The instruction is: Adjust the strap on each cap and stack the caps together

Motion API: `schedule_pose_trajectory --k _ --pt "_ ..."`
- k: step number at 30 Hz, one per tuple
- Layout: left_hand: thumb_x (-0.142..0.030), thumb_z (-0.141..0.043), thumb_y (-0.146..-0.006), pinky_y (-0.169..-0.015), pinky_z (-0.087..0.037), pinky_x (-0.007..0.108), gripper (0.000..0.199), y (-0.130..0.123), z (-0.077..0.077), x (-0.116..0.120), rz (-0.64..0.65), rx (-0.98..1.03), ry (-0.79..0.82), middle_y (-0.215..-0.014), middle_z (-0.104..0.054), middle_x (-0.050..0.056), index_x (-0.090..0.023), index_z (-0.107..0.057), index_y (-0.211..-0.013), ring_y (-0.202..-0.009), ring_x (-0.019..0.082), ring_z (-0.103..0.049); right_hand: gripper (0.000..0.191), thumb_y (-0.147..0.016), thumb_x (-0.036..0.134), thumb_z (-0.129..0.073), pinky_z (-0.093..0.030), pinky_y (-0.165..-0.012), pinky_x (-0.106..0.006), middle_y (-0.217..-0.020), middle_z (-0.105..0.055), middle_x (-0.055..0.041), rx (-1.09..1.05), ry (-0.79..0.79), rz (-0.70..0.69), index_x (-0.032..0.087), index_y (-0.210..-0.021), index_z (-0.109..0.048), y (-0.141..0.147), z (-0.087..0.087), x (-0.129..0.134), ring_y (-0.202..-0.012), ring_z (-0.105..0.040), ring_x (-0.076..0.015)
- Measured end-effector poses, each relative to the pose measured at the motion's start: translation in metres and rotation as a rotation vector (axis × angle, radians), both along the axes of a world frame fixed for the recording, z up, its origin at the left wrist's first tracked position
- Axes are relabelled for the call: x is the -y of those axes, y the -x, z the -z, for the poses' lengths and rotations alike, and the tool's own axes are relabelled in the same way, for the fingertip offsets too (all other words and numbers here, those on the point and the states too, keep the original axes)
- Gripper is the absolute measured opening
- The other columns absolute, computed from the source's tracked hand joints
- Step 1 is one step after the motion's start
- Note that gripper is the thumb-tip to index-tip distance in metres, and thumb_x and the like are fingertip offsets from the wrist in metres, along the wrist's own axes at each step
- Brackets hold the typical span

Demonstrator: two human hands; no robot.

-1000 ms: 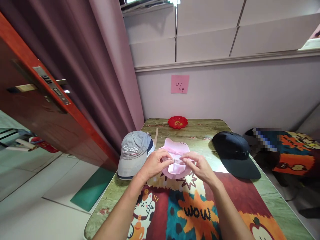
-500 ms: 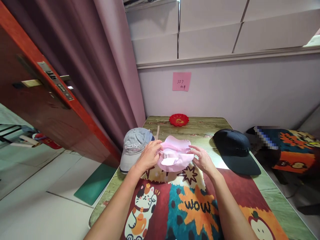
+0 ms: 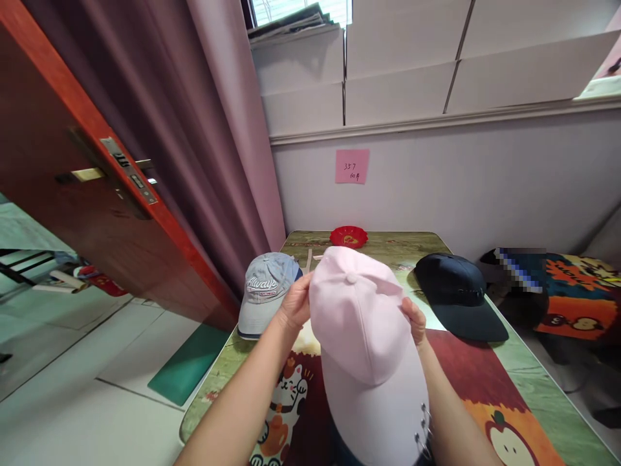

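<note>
A pink baseball cap [image 3: 361, 317] is raised above the table, crown up, its brim pointing down toward me. Small metal rings line the brim's right edge. My left hand [image 3: 297, 301] grips the cap's left rim, with the fingertips hidden behind the fabric. On the opposite side my right hand [image 3: 414, 318] has its fingers closed on the cap's edge. Left of my left hand lies a grey-blue cap [image 3: 266, 291] with white lettering. A black cap [image 3: 458, 294] rests on the table to the right of my right hand.
The wood-patterned table [image 3: 398, 243] carries a printed mat [image 3: 456, 369]. A red scalloped dish [image 3: 348, 237] sits at the back edge, below a pink note [image 3: 352, 166] on the wall. A red-edged door [image 3: 140, 259] and purple curtain [image 3: 218, 162] stand at left.
The pink cap has come up off the mat toward me and turned over, so its crown and brim now face up. Both hands have kept hold of its sides. The other caps stayed put.
</note>
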State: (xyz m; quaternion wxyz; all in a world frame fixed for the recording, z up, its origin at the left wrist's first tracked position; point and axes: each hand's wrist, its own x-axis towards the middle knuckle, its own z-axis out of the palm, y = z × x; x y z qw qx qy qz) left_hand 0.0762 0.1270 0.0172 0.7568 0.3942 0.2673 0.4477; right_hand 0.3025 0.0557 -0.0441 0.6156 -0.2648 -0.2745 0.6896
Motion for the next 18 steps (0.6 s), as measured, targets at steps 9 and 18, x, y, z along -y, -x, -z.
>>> schedule_pose_trajectory --k 9,18 --pt "-0.058 -0.061 -0.087 -0.115 -0.043 0.047 0.052 -0.005 0.074 0.017 -0.081 0.187 0.118 -0.116 -0.077 0.010 -0.018 -0.071 -0.119 -0.130 0.034 -0.060 0.056 -0.086 0.066 -0.057 -0.045 -0.110 -0.052 -0.113 -0.078 -0.0077 -0.163 0.104 -0.098 0.023 -0.119 -0.072 0.013 -0.009 -0.007 -0.122 -0.066 -0.0327" --pt "-0.072 -0.046 -0.090 -0.126 -0.022 0.054 0.075 -0.013 0.062 0.057 0.014 0.437 0.048 -0.147 -0.059 0.014 -0.016 -0.063 -0.137 -0.149 0.038 -0.036 0.041 -0.085 0.064 -0.062 -0.049 -0.107 -0.046 -0.106 -0.080 -0.0009 -0.147 0.038 -0.013 0.031 -0.106 -0.077 0.024 0.001 -0.010 -0.109 -0.070 -0.0299"
